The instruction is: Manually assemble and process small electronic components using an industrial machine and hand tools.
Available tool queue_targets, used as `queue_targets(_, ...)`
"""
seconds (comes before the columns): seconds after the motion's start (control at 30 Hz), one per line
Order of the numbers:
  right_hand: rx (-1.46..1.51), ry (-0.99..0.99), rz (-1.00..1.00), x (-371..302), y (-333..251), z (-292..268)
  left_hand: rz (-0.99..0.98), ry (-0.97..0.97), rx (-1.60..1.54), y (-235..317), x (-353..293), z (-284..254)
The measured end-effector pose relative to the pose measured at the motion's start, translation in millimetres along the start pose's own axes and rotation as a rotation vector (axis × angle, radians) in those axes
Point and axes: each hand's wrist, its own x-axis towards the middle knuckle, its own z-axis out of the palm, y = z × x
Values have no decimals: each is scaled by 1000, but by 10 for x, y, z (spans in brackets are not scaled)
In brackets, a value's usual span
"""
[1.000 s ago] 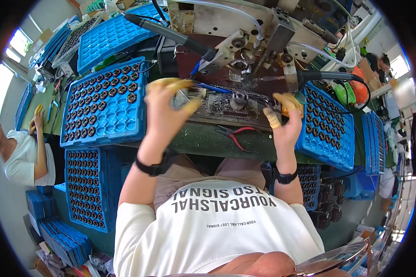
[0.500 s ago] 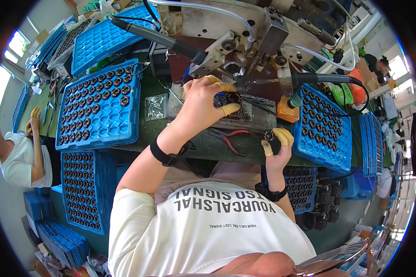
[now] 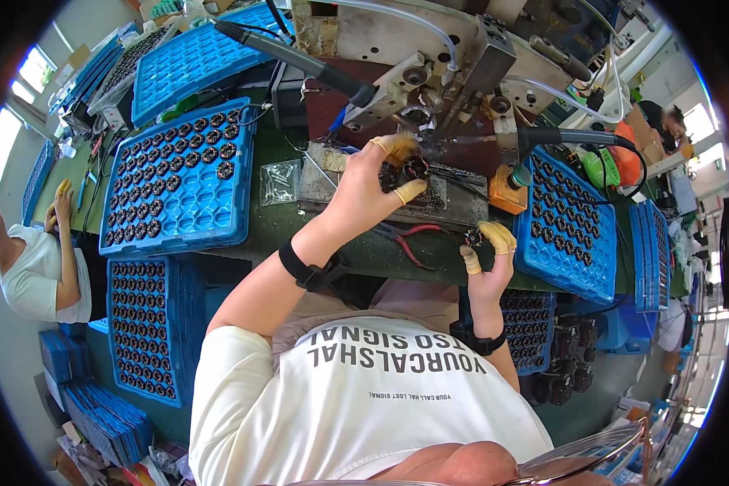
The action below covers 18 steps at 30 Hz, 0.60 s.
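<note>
My left hand (image 3: 364, 182), with yellow finger covers, grips a small round black motor stator (image 3: 415, 168) between thumb and fingers. It is held over a metal block (image 3: 462, 209) on the bench, just below the fixture, and the fingertips are slightly blurred. Lower and to the right, my right hand (image 3: 490, 263) pinches another small black stator (image 3: 472, 238) near the bench's front edge; the fingers partly cover it. Between the hands lie red-handled pliers (image 3: 414, 249). Thin dark rods (image 3: 460, 180) rest on the block.
Two soldering irons (image 3: 296, 63) (image 3: 579, 136) are mounted at the metal fixture (image 3: 482, 57). Blue trays of stators (image 3: 239, 219) (image 3: 543, 271) flank the block. A bag of small metal pins (image 3: 280, 183) and an orange box (image 3: 506, 194) lie close by. Another person (image 3: 49, 271) sits at far left.
The whole view has shifted slightly. The stator in my left hand is turned, showing more of its round face, and the fingers above it blur with motion. My right hand stays about where it was.
</note>
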Motion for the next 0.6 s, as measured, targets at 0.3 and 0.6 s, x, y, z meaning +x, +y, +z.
queue_targets(0.3,93,-196,-316,532,-436,227,230,92,233,-52,-180,-41)
queue_targets(0.6,47,-146,-261,780,-374,243,102,107,32,-8,-88,2)
